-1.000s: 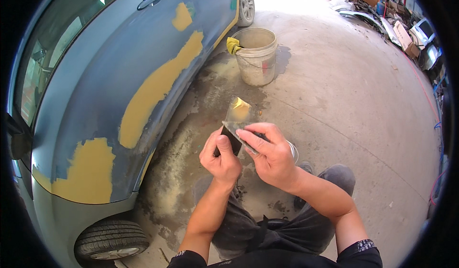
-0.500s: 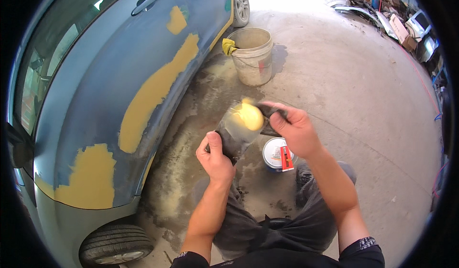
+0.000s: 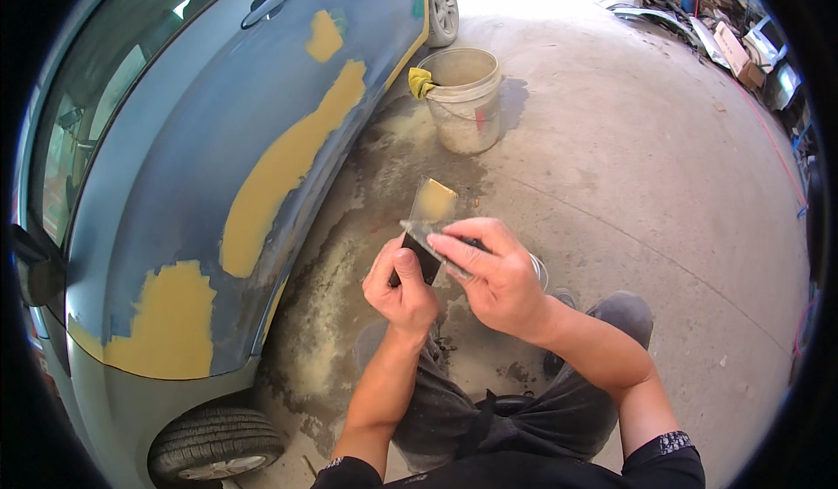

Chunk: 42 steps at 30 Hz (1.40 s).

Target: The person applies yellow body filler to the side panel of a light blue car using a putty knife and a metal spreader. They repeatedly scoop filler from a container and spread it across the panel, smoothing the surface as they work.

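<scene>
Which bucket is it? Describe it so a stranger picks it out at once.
Start at the grey car with yellow filler patches and follow its lower edge toward the far wheel. On the concrete floor beside it stands the pale round bucket, the only one with a yellow cloth over its rim.

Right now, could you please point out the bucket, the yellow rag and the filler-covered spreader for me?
bucket [image 3: 467,114]: head view, front of its wall.
yellow rag [image 3: 421,82]: head view, fold hanging over the rim.
filler-covered spreader [image 3: 434,201]: head view, yellow-coated blade face.

I'm counting 2 spreaders [image 3: 429,218] between my 2 hands [image 3: 454,280], 1 bucket [image 3: 465,96], 1 car [image 3: 218,166], 2 wheels [image 3: 214,444], and 3 filler patches [image 3: 288,170].
</scene>
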Each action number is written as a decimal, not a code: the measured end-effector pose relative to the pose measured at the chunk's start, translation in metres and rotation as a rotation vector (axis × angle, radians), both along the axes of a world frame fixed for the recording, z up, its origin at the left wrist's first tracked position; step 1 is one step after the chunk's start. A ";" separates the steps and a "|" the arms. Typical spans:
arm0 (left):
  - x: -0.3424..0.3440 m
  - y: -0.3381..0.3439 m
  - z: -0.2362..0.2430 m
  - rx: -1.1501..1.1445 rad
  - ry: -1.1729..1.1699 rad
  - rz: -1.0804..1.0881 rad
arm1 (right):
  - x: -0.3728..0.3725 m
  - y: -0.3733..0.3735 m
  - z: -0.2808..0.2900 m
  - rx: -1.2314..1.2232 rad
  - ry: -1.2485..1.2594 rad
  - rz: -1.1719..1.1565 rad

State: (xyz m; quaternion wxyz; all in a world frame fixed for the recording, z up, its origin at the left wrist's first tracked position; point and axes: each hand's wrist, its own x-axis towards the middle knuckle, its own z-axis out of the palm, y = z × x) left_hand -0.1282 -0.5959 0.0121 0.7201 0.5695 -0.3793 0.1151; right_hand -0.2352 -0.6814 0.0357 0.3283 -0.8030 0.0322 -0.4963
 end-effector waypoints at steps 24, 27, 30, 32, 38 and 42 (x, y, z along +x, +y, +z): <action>-0.004 -0.003 0.000 -0.037 0.079 0.094 | -0.013 -0.032 0.017 0.875 0.157 0.111; -0.009 -0.002 0.002 0.041 -0.175 0.007 | -0.007 -0.020 0.016 0.545 -0.005 0.055; -0.006 0.000 0.004 0.052 -0.154 0.015 | -0.004 -0.011 0.009 0.214 -0.019 0.035; -0.002 0.000 0.005 0.034 -0.112 0.016 | -0.002 -0.005 0.003 0.146 -0.024 0.067; 0.005 0.002 0.007 -0.135 0.062 0.027 | -0.008 -0.023 0.008 0.520 0.172 0.267; 0.003 0.004 0.005 -0.173 0.217 -0.139 | -0.007 -0.053 0.025 1.305 -0.529 0.671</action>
